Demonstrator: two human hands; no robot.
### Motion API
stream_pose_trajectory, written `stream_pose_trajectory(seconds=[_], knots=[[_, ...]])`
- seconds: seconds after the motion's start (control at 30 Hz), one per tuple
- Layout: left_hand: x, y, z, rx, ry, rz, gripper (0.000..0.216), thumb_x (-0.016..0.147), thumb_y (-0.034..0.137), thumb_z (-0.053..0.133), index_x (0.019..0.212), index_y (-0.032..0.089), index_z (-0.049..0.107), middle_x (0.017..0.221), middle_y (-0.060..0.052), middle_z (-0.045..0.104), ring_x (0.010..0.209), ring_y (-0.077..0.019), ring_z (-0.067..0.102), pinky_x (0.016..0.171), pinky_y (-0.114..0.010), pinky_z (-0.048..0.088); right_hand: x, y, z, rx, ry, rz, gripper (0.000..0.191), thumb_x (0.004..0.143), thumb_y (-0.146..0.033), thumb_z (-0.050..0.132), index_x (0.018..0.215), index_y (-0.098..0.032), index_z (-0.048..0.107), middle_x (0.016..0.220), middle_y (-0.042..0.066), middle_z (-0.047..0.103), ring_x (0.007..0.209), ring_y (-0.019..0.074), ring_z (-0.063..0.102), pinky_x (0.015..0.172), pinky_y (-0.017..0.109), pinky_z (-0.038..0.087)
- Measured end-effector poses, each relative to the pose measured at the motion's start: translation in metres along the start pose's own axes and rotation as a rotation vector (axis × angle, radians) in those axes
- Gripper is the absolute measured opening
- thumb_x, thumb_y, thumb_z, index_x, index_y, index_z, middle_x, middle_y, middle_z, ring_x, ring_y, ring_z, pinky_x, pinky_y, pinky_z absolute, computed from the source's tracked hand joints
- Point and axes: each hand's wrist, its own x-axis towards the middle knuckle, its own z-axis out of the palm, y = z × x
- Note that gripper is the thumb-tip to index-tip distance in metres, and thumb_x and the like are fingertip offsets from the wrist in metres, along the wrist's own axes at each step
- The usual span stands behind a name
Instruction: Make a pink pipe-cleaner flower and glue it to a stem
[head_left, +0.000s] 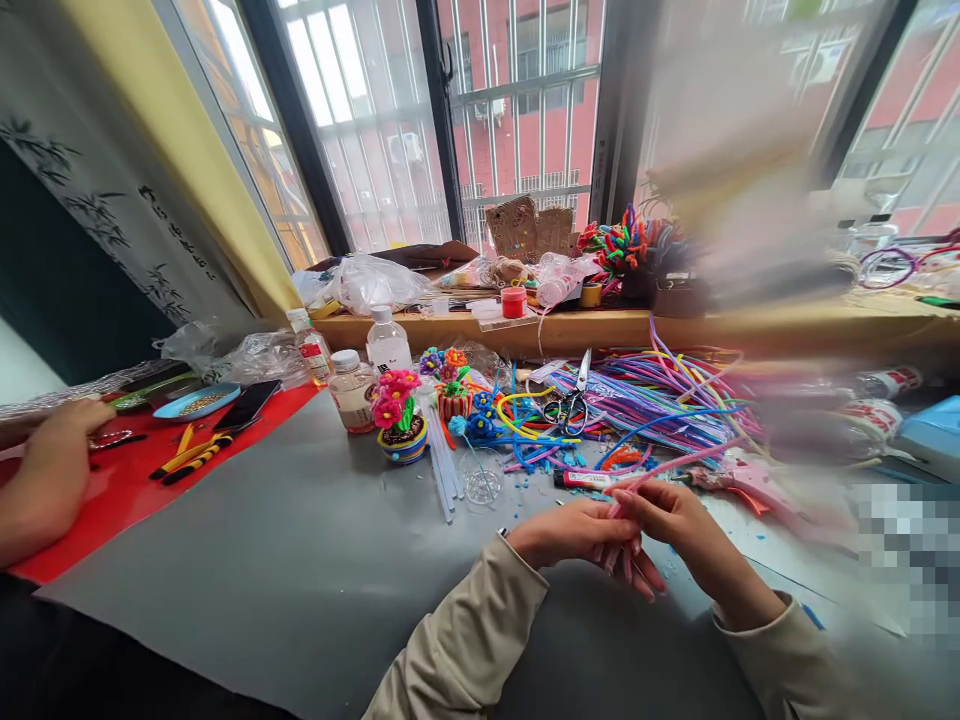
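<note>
Both hands meet above the front of the grey table. A pink pipe cleaner runs up and to the right from between them. My left hand, closed, has fingers curled around pink strands. Thumb and fingers of my right hand pinch the pipe cleaner close to the left fingertips. Just beyond the hands lies a black-and-white tube with red on it. A pink glue gun, partly blurred, rests to the right. Scissors lie farther back beside a heap of coloured pipe cleaners.
A pink-flower pot, a second small pot, bottles and clear sticks stand or lie left of centre. Another person's arm rests on red cloth at left. The right side is blurred.
</note>
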Motion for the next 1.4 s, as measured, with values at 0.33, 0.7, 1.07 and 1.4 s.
stream_pose_trajectory(seconds=[0.33, 0.7, 1.07, 1.4], knots=[[0.006, -0.005, -0.007, 0.149, 0.039, 0.063, 0.037, 0.067, 0.052, 0.048, 0.065, 0.016, 0.043, 0.043, 0.009, 0.026, 0.037, -0.0035, 0.024, 0.043, -0.021, 0.027, 0.003, 0.009, -0.005, -0.076, 0.125, -0.006, 0.038, 0.065, -0.053, 0.051, 0.057, -0.016, 0.057, 0.041, -0.004, 0.040, 0.039, 0.0068, 0.032, 0.039, 0.022, 0.023], [-0.001, 0.004, -0.003, 0.207, 0.027, 0.023, 0.037, 0.071, 0.052, 0.041, 0.064, 0.016, 0.040, 0.048, 0.007, 0.025, 0.040, -0.0038, 0.025, 0.045, -0.021, 0.029, 0.004, 0.012, -0.005, -0.317, 0.144, -0.198, 0.047, 0.072, -0.055, 0.039, 0.047, -0.017, 0.053, 0.043, -0.001, 0.040, 0.042, 0.0095, 0.032, 0.042, 0.023, 0.025], [0.002, 0.002, -0.005, 0.182, 0.209, 0.194, 0.041, 0.071, 0.052, 0.042, 0.070, 0.012, 0.049, 0.050, 0.007, 0.028, 0.042, -0.0035, 0.029, 0.045, -0.022, 0.032, 0.005, 0.013, 0.002, -0.089, 0.280, -0.163, 0.048, 0.072, -0.055, 0.039, 0.044, -0.017, 0.039, 0.042, -0.005, 0.029, 0.041, 0.0069, 0.025, 0.040, 0.022, 0.020], [0.002, -0.002, -0.013, 0.002, 0.522, 0.228, 0.043, 0.060, 0.042, 0.061, 0.088, 0.010, 0.061, 0.062, 0.000, 0.052, 0.049, -0.0041, 0.046, 0.051, -0.020, 0.038, 0.001, 0.012, -0.004, -0.291, 0.440, -0.209, 0.044, 0.075, -0.051, 0.038, 0.047, -0.017, 0.040, 0.045, -0.003, 0.035, 0.041, 0.0074, 0.032, 0.038, 0.021, 0.023]])
